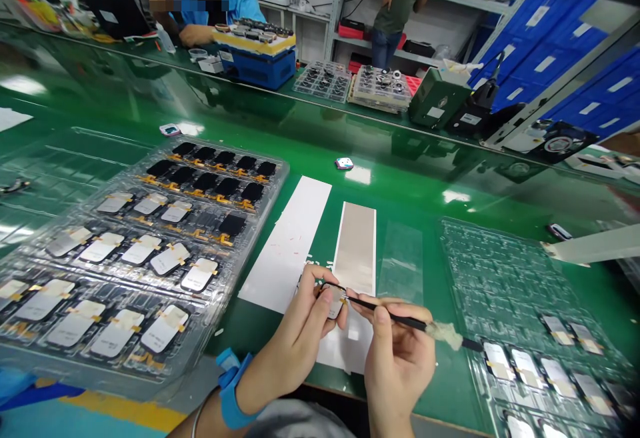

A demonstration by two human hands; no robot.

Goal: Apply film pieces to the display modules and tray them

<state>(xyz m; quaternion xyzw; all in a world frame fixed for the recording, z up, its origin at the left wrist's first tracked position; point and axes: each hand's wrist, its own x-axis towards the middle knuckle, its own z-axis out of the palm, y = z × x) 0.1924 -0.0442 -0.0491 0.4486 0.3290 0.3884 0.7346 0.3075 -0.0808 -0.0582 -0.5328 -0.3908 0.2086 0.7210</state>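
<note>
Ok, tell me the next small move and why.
Likely the right hand should ease the tip of the slim black tool gently along the edge of the small pale-backed part, while the left hand steadies it. The tip points at that edge, and the left hand grips the part; whether the tip touches is too small to tell.
</note>
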